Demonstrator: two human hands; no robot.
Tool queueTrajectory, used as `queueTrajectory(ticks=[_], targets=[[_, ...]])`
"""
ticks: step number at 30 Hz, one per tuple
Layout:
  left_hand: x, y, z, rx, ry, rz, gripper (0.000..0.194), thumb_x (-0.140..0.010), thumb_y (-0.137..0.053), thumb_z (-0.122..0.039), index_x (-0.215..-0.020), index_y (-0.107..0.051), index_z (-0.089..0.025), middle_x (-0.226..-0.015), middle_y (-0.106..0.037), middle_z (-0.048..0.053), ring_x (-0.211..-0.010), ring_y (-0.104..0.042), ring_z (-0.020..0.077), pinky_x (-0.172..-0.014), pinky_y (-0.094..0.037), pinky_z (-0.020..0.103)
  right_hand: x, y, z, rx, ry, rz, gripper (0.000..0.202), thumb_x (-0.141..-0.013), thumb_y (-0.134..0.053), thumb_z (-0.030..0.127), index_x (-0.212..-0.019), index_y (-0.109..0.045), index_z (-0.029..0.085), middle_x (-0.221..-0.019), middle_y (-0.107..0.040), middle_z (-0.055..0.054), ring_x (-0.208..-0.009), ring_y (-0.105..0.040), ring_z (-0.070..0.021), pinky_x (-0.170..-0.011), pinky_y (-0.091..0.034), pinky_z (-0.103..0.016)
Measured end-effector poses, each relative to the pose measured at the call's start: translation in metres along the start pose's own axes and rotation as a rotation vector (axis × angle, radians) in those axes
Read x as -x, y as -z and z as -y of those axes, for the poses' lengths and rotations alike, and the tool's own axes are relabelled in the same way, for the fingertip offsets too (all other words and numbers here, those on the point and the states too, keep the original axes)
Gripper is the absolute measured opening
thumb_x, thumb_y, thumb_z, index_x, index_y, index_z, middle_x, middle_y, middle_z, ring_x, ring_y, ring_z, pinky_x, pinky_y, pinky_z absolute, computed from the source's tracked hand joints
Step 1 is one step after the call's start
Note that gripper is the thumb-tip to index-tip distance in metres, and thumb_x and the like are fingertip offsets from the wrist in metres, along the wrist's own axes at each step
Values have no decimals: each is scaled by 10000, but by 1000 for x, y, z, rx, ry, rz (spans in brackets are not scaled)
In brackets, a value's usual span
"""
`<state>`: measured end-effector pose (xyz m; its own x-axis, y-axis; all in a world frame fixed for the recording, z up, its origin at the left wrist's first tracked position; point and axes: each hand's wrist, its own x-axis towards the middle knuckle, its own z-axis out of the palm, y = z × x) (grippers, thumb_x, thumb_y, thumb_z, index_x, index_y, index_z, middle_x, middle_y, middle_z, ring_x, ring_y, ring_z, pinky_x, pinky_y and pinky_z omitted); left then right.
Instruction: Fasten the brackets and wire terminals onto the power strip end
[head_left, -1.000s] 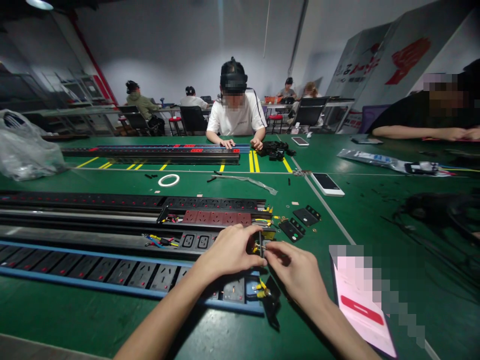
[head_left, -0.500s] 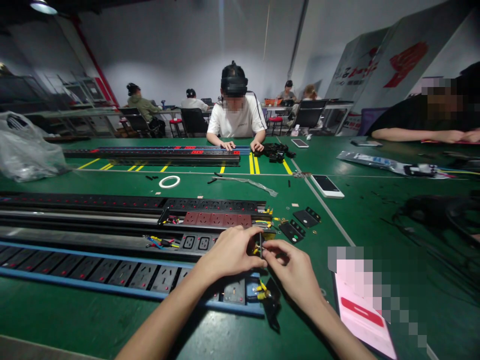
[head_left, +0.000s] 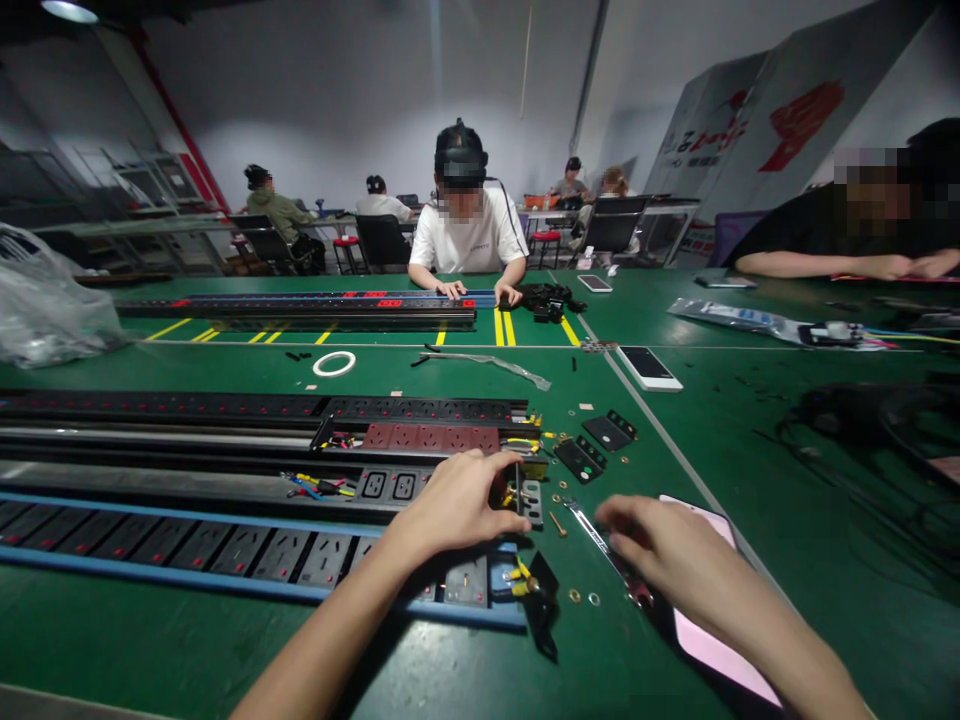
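Head view: the left hand (head_left: 457, 505) is closed in a pinch around a small black end module (head_left: 529, 500) with yellow-tipped wires, holding it at the end of the blue-edged power strip (head_left: 247, 550) on the green table (head_left: 187, 640); the right hand (head_left: 667, 555) lies loosely curled and holds nothing, its fingertips just touching a slim screwdriver (head_left: 592, 530) that rests beside a pink phone (head_left: 709, 640); a loose brass screw (head_left: 558, 522) and small washers (head_left: 581, 597) lie between the hands; two black end plates (head_left: 596, 447) sit further back; by my reading the step in hand is fastening the module, and the next move calls for a firm grip on the screwdriver while the left hand keeps the module steady
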<state>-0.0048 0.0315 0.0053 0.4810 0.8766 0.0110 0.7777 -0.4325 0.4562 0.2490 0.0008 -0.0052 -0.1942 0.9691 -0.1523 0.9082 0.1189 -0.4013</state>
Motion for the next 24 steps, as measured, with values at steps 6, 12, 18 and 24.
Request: queueTrajectory(ticks=[6, 12, 18, 24], targets=[[-1, -1, 2, 4, -14, -5, 787, -697, -792, -549, -1364, -530, -223, -1002, -667, 95, -925, -632, 282, -799, -489, 372, 16, -10, -18, 14, 25, 42, 280, -825, -509, 204, -945, -755, 258, -828, -762, -56, -748, -711, -242, -610, -448, -277], [-1, 0, 2, 15, -2, 6, 799, -700, -789, -547, -1380, -520, -227, -1007, -671, 91, -937, -635, 284, -817, -490, 381, 7, -3, -34, 128, 64, -76, 311, -820, -515, 167, -966, -775, 255, -862, -761, -83, -797, -713, -259, -650, -473, -296], [-1, 0, 1, 19, -2, 7, 790, -698, -792, -544, -1371, -530, -226, -998, -673, 87, -930, -635, 280, -814, -491, 375, -5, -14, -23, 161, 135, 1, 358, -883, -444, 150, -1044, -743, 263, -943, -731, -66, -837, -700, -242, -662, -444, -294], [-1, 0, 1, 14, 4, 3, 801, -688, -800, -545, -1372, -530, -228, -993, -674, 86, -929, -636, 283, -812, -491, 376, -10, -17, -22, 194, 142, -28, 274, -892, -447, 178, -797, -703, 207, -782, -705, -70, -701, -672, -239, -594, -397, -303]])
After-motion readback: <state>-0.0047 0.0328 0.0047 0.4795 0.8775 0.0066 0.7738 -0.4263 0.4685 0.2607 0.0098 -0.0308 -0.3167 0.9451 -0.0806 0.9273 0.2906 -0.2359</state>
